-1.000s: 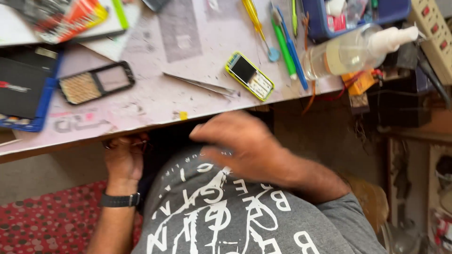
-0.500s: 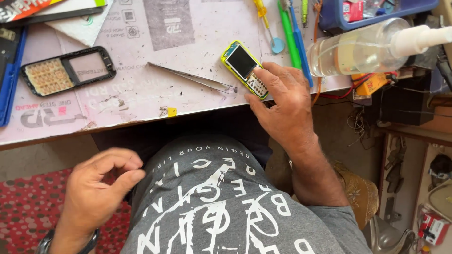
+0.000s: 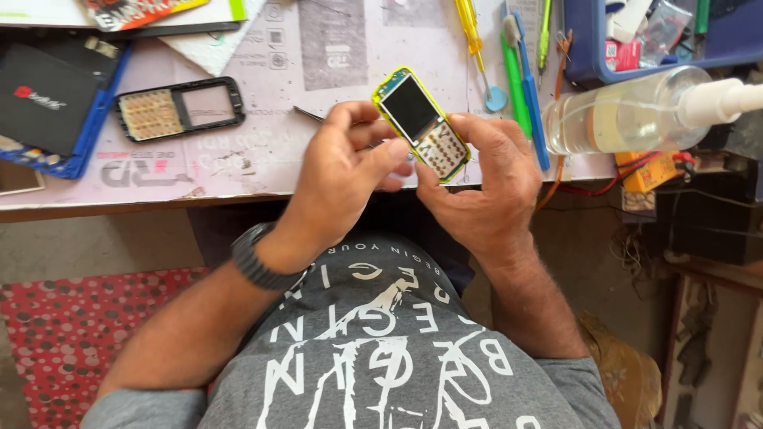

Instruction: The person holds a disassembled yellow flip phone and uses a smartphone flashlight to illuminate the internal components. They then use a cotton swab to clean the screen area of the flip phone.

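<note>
A small phone (image 3: 421,125) with a yellow-green frame, dark screen and bare keypad contacts is held up over the table edge. My right hand (image 3: 485,187) grips its lower end from the right. My left hand (image 3: 342,171) meets it from the left, fingers curled at the phone's lower left side. A dark watch sits on my left wrist. Metal tweezers (image 3: 308,114) lie on the table, mostly hidden behind my left hand.
A black phone front cover (image 3: 179,107) lies at the left on the pale table (image 3: 262,159). A black-and-blue box (image 3: 48,107) stands far left. Screwdrivers and green and blue tools (image 3: 520,75) lie behind the phone. A clear spray bottle (image 3: 636,111) and blue tray (image 3: 652,40) sit at right.
My right hand has lifted the phone off the table. My left hand came up from my lap and joined it on the phone.
</note>
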Available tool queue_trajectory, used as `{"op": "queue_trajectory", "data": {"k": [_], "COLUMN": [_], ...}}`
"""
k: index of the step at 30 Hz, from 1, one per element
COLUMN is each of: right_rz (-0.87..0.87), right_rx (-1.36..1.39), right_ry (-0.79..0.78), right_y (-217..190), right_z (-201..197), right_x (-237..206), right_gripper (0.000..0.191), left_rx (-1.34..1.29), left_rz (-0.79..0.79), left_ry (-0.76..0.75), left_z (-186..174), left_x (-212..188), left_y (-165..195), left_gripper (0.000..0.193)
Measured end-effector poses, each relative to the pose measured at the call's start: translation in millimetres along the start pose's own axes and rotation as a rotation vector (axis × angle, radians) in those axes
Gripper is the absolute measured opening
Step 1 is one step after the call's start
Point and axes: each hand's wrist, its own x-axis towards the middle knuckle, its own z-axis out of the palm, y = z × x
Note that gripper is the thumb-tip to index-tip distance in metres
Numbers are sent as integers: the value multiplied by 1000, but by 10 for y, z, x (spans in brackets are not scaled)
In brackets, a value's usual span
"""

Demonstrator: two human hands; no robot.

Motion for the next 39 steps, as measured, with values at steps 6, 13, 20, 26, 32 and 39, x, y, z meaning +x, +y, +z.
{"op": "queue_trajectory", "data": {"k": [6,13,20,26,32,39], "right_rz": [-78,-51,-122,-5,616,817], "right_rx": [83,8,-109,-221,865,1236], "right_ry": [1,-128,-231,-192,-306,-294], "right_y": [-60,111,119,190,29,78], "right_z": [182,188,394,194,257,511], "right_x": [96,108,39,124,38,105], "right_gripper": [53,37,28,26,22,17], "left_rx": [-191,-3,-156,-141,14,90], "left_rz": [101,311,94,52,49,208], "left_ry": [26,85,59,-93,-167,-195], "left_z": [-17,-527,-687,-672,-604,-533], "left_x": [133,17,-15,9,-51,-47], "left_y": [-88,143,274,299,284,264], "left_gripper": [29,24,31,43,50,48]}}
